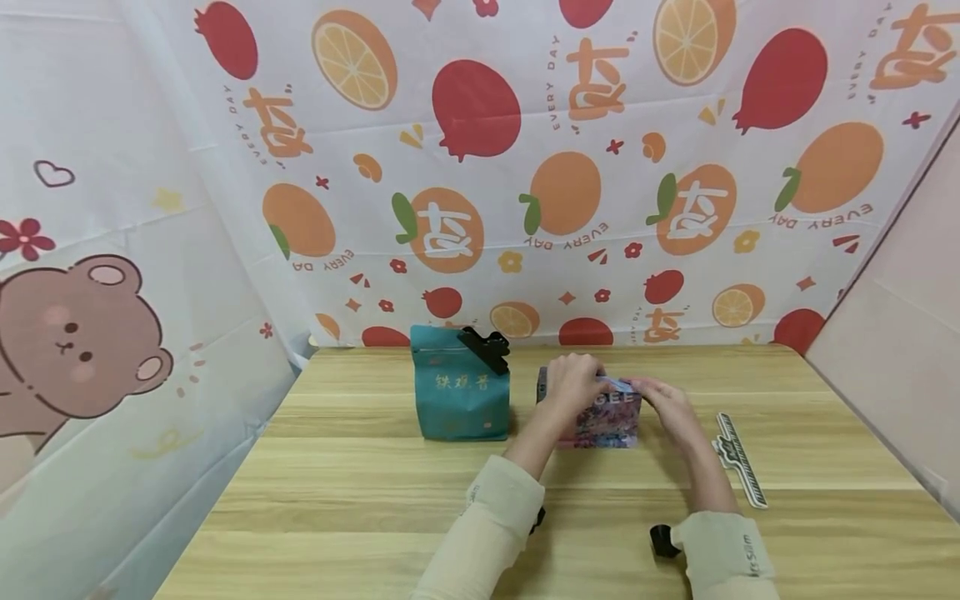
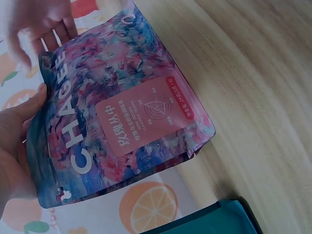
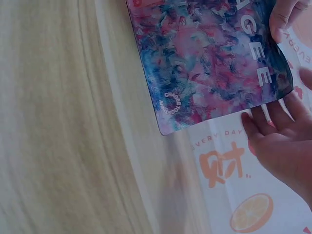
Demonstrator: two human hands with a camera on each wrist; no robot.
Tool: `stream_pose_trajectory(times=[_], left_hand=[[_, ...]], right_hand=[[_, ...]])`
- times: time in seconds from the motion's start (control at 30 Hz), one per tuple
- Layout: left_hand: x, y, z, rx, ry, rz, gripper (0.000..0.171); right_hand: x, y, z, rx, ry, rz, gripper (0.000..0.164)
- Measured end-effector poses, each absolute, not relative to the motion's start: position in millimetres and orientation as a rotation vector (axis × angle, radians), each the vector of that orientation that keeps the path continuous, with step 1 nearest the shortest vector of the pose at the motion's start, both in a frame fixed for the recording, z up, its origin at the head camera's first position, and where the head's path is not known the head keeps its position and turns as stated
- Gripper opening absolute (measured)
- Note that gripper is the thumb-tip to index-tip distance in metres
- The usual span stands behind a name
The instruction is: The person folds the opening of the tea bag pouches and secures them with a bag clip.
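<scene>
A pink and blue patterned CHAGEE pouch (image 1: 611, 423) stands on the table between both hands. My left hand (image 1: 573, 385) grips its top edge, the thumb (image 2: 34, 101) on the printed front and the fingers behind. My right hand (image 1: 666, 402) is at the pouch's top right corner. In the right wrist view the right fingers (image 3: 261, 119) reach behind that corner, and the thumb stands away from the front. The pouch's pink label (image 2: 146, 114) faces the left wrist camera.
Left of the pouch stands a teal pouch (image 1: 457, 404) with a black clip (image 1: 486, 348) across its top right corner. A long narrow black-and-white piece with lettering (image 1: 741, 461) lies on the table at right. Behind the wooden table (image 1: 337, 492) hangs a fruit-print cloth (image 1: 480, 208).
</scene>
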State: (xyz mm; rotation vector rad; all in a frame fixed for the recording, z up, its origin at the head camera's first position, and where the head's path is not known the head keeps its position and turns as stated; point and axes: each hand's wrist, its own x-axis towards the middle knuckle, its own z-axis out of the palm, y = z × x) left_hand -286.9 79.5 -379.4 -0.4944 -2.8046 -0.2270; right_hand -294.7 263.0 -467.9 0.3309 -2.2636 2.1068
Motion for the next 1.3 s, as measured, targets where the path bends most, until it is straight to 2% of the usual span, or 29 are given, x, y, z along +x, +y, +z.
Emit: stream_pose_trajectory(times=[0.1,0.33,0.5,0.7,0.8,1.03,1.3], left_hand=[[-289,76,-379,-0.53,-2.793,-0.256,0.025],[-295,67,-376,-0.744,-2.824,-0.29,0.024],[-299,68,-379,-0.688,-2.791,-0.283,0.017],[-302,69,-375,-0.554,-2.834,-0.342,0.026],[-303,66,-371,-0.536,-2.839,-0.404,0.026],[-303,65,-366,-0.528,-2.884,-0.547,0.024],[-302,64,-366,-0.497,-2.898,-0.548,0.023]], right_hand=[[-279,254,-444,0.272,-2.418,2.077,0.062],[-280,255,-436,0.242,-2.485,2.089,0.057],[-282,255,-437,0.276,-2.535,2.007,0.06],[-290,248,-444,0.247,-2.395,1.939,0.046],[-293,242,-448,0.214,-2.21,1.953,0.039],[-307,239,-472,0.323,-1.797,2.044,0.02],[-286,215,-445,0.172,-1.714,1.903,0.025]])
